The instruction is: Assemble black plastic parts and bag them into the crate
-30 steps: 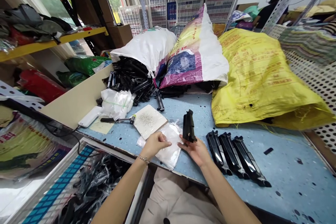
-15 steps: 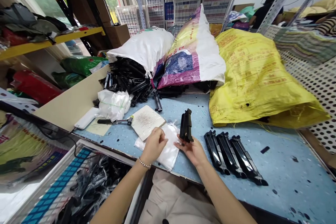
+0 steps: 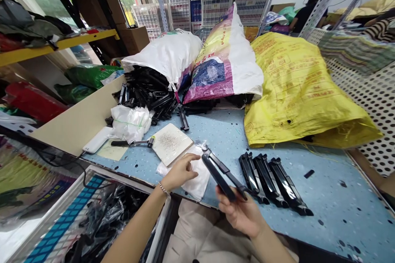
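My right hand [image 3: 242, 211] grips a long black plastic part [image 3: 220, 174] by its lower end, and the part slants up and to the left above the table's near edge. My left hand [image 3: 180, 170] rests on a clear plastic bag [image 3: 197, 176] lying on the blue table [image 3: 324, 197], fingers curled with the forefinger stretched toward the part's upper tip. Whether it pinches anything is hidden. Just right of my right hand, three more black parts [image 3: 274, 183] lie side by side.
A white sack spilling black parts [image 3: 151, 90], a pink-and-white sack [image 3: 225, 61] and a yellow sack [image 3: 302, 86] fill the back of the table. A white tile with small bits [image 3: 171, 144], a small hammer [image 3: 132, 143] and a crate of bagged parts [image 3: 101, 222] lie left.
My right hand has pulled back toward me and tipped the black part from upright to slanting left. My left hand has stayed on the bag, its forefinger now stretched out.
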A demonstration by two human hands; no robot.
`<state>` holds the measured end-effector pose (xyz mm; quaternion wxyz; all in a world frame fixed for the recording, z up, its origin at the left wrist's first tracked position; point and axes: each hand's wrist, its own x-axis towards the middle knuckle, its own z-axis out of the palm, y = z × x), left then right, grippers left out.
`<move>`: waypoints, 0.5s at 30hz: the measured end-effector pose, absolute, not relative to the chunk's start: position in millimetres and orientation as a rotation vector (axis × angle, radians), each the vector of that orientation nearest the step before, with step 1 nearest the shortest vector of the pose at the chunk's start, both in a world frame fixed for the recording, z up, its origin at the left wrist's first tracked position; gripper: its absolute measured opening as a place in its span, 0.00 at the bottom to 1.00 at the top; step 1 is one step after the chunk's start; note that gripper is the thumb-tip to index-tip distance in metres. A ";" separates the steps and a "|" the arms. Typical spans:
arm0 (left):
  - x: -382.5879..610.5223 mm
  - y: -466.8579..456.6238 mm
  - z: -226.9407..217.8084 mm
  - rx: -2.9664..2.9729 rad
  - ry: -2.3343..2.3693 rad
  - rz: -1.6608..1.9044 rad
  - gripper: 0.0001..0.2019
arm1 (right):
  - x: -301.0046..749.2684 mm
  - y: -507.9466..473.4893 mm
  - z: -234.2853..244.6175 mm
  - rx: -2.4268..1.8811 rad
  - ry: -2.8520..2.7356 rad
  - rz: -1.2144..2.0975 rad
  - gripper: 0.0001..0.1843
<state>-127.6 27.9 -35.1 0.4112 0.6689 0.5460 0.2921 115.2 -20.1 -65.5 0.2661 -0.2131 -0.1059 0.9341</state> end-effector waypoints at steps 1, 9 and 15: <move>-128.8 28.0 -34.4 1.648 1.357 0.756 0.26 | 113.0 -25.5 -68.9 -0.565 -0.251 2.559 0.22; -117.1 -3.3 -23.5 2.105 1.405 0.670 0.37 | 89.1 -22.6 -87.9 -0.632 -0.224 2.588 0.18; -86.7 -47.6 -2.8 2.108 1.182 0.590 0.35 | 63.9 -20.3 -65.4 -1.048 -0.933 2.046 0.13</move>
